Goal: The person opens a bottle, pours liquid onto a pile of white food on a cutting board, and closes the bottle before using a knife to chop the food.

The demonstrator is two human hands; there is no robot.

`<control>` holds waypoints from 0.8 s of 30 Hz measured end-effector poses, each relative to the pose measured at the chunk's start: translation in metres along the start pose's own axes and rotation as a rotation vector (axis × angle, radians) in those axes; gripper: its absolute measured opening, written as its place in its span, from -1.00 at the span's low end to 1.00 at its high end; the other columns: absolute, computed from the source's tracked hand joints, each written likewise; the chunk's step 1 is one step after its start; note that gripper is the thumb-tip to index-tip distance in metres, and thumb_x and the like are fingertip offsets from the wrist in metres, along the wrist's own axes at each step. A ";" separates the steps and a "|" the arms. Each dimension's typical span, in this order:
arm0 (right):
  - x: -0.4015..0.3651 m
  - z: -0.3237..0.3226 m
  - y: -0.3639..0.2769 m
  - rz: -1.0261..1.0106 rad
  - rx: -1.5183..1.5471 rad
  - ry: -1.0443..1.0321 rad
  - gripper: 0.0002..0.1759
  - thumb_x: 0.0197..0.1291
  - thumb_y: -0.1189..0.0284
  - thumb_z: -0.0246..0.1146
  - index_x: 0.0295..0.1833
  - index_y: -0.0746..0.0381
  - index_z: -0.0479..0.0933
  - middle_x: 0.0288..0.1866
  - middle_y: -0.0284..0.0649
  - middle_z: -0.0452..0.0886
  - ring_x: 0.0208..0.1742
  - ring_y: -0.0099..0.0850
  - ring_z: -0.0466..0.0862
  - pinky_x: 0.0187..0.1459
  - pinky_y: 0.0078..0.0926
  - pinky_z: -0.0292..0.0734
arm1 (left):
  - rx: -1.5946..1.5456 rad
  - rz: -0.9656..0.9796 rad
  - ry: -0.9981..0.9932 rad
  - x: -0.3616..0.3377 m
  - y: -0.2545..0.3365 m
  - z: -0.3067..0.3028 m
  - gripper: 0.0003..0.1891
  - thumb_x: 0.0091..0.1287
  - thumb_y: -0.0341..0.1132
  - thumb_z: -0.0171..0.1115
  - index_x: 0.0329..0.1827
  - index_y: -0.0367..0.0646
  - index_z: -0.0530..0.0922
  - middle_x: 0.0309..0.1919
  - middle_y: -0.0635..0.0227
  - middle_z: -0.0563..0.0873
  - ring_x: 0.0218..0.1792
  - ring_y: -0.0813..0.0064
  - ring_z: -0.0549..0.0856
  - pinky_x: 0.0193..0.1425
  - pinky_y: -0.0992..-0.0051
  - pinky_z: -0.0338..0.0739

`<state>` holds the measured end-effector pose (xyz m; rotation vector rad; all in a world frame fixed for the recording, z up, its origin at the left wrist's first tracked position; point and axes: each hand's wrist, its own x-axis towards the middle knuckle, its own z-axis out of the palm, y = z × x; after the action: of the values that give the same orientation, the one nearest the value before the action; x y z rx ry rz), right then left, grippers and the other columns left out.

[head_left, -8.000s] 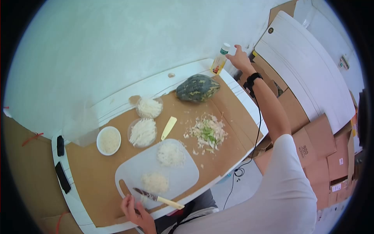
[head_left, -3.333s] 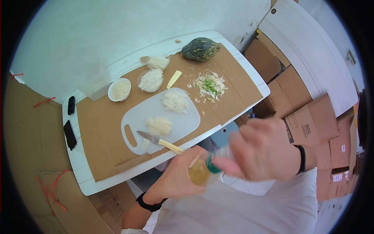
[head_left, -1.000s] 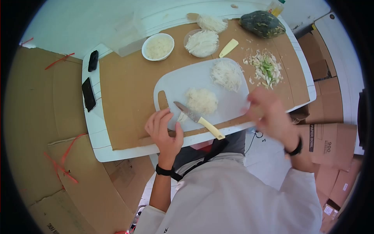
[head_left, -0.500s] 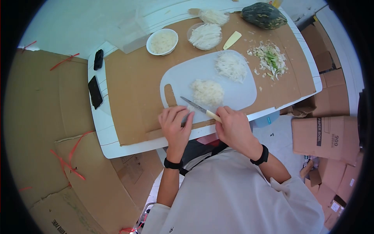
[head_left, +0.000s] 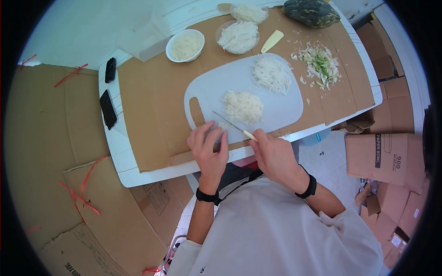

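Observation:
My right hand (head_left: 275, 154) grips the cream handle of a small knife (head_left: 229, 120), its thin blade slanting up and left over the cutting board. Beside the blade, my left hand (head_left: 209, 149) bends its fingers down onto the board's near edge, fingertips and thumb around a few pale shreds (head_left: 222, 127) that the fingers partly hide. Just beyond the knife lies a heap of finely chopped white pieces (head_left: 243, 106). Longer white shreds (head_left: 271, 75) are piled on the far right of the white cutting board (head_left: 207, 89), which has a handle slot at its left.
Behind the board stand a white bowl of chopped pieces (head_left: 185, 45), a clear bowl of white shreds (head_left: 238, 37) and a cream-handled peeler-like tool (head_left: 272, 41). Trimmings (head_left: 321, 66) and a dark green squash (head_left: 311, 13) sit right. A phone (head_left: 108, 109) lies at the left edge.
The knife blade appears turned more edge-on, with the right hand rotated slightly. My left fingers have shifted a little and spread slightly. The whole view has tilted, moving the table slightly upward.

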<state>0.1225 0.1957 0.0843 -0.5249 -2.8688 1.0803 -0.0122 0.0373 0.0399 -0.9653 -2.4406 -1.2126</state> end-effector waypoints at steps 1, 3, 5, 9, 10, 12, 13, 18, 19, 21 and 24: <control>-0.001 0.001 -0.001 0.011 -0.015 0.001 -0.78 0.72 0.34 0.26 0.05 0.27 0.45 -0.31 0.01 0.77 -0.34 0.16 0.80 -0.31 0.13 0.65 | 0.001 -0.003 -0.005 -0.001 0.001 0.001 -0.83 0.31 -0.58 0.63 -0.09 -0.24 0.85 -0.02 0.26 0.91 0.11 0.11 0.80 0.31 0.19 0.61; -0.002 0.003 -0.004 0.027 -0.029 0.000 -0.78 0.73 0.33 0.25 0.05 0.26 0.45 -0.32 -0.01 0.76 -0.36 0.13 0.80 -0.33 0.11 0.66 | 0.013 -0.052 -0.009 -0.003 0.001 0.003 -0.82 0.32 -0.60 0.61 -0.06 -0.23 0.86 0.03 0.27 0.93 0.17 0.09 0.79 0.37 0.18 0.61; -0.002 0.001 -0.006 0.037 -0.077 -0.071 -0.77 0.74 0.31 0.25 0.04 0.24 0.46 -0.36 -0.04 0.76 -0.42 0.09 0.80 -0.38 0.09 0.65 | 0.002 -0.043 -0.012 -0.006 -0.001 0.005 -0.81 0.31 -0.60 0.61 -0.05 -0.23 0.86 0.05 0.27 0.94 0.18 0.10 0.79 0.37 0.18 0.61; 0.000 -0.004 -0.009 0.062 -0.153 -0.118 -0.76 0.74 0.29 0.25 0.00 0.24 0.47 -0.38 -0.05 0.77 -0.46 0.07 0.79 -0.41 0.08 0.64 | 0.016 -0.005 -0.032 -0.009 -0.005 0.004 -0.77 0.31 -0.61 0.60 0.00 -0.23 0.86 0.07 0.28 0.95 0.19 0.12 0.78 0.38 0.18 0.60; 0.001 -0.006 -0.010 0.078 -0.153 -0.109 -0.75 0.74 0.30 0.26 -0.01 0.24 0.47 -0.37 -0.04 0.77 -0.45 0.07 0.79 -0.40 0.06 0.65 | 0.020 -0.008 -0.034 -0.009 -0.004 0.003 -0.77 0.31 -0.61 0.60 0.00 -0.23 0.86 0.07 0.28 0.95 0.19 0.12 0.78 0.38 0.18 0.60; 0.001 -0.004 -0.008 0.095 -0.150 -0.100 -0.75 0.73 0.30 0.26 -0.03 0.24 0.48 -0.36 -0.03 0.78 -0.43 0.07 0.80 -0.40 0.05 0.65 | 0.013 -0.009 -0.031 -0.006 -0.001 0.002 -0.77 0.32 -0.61 0.60 0.00 -0.23 0.86 0.07 0.28 0.94 0.18 0.12 0.78 0.38 0.18 0.60; 0.001 -0.002 -0.004 0.063 -0.121 -0.070 -0.75 0.73 0.30 0.27 -0.04 0.24 0.48 -0.36 -0.03 0.78 -0.42 0.06 0.81 -0.39 0.04 0.65 | 0.013 -0.009 -0.032 -0.005 0.001 0.002 -0.77 0.32 -0.61 0.60 0.00 -0.23 0.86 0.07 0.28 0.94 0.18 0.12 0.78 0.38 0.18 0.60; 0.000 -0.002 -0.005 0.042 -0.095 -0.058 -0.75 0.72 0.31 0.28 -0.04 0.24 0.49 -0.35 -0.03 0.78 -0.39 0.07 0.81 -0.36 0.03 0.66 | -0.019 -0.027 -0.008 -0.008 -0.003 0.003 -0.75 0.31 -0.62 0.61 0.02 -0.23 0.85 0.11 0.25 0.90 0.18 0.12 0.77 0.37 0.18 0.60; 0.000 -0.002 -0.005 0.029 -0.069 -0.050 -0.75 0.72 0.31 0.28 -0.04 0.25 0.49 -0.35 -0.03 0.78 -0.39 0.08 0.81 -0.35 0.04 0.66 | -0.017 -0.027 -0.007 -0.008 -0.004 0.004 -0.75 0.31 -0.62 0.61 0.02 -0.23 0.85 0.11 0.25 0.90 0.18 0.12 0.77 0.37 0.18 0.60; -0.001 -0.001 -0.005 0.020 -0.040 -0.049 -0.74 0.72 0.31 0.28 -0.04 0.25 0.49 -0.35 -0.03 0.77 -0.39 0.09 0.80 -0.35 0.05 0.65 | -0.003 -0.019 -0.016 -0.009 -0.003 0.004 -0.74 0.30 -0.62 0.61 0.02 -0.23 0.84 0.11 0.25 0.90 0.18 0.11 0.77 0.37 0.17 0.60; -0.001 -0.003 -0.005 0.007 -0.021 -0.052 -0.73 0.74 0.29 0.27 -0.03 0.25 0.49 -0.35 -0.02 0.77 -0.39 0.10 0.80 -0.35 0.07 0.64 | -0.028 -0.031 -0.002 -0.009 -0.002 0.004 -0.75 0.30 -0.61 0.61 0.01 -0.22 0.84 0.09 0.26 0.90 0.16 0.11 0.77 0.37 0.18 0.59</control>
<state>0.1228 0.1938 0.0903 -0.5154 -2.9281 1.0820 -0.0064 0.0357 0.0320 -0.9403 -2.4554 -1.2604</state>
